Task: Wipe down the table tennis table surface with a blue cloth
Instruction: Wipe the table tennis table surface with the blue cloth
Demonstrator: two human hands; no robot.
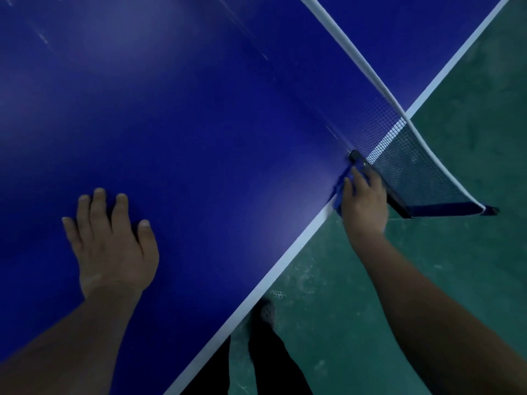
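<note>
Head view, at the table's side edge: one blue table tennis table (199,124) with white edge line, one net (405,155) on one black clamp post (379,183). Two hands. Left hand (111,243) lies flat on the surface, fingers straight, holding nothing. Right hand (363,201) grips one blue cloth (342,186), pressed onto the tabletop at its edge just beside the net clamp. Green floor (456,252) below; one shoe (266,312), dark trouser legs visible.

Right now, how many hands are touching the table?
2. The left hand rests flat on the blue table; the right hand holds the blue cloth at the table's edge beside the net clamp.
</note>
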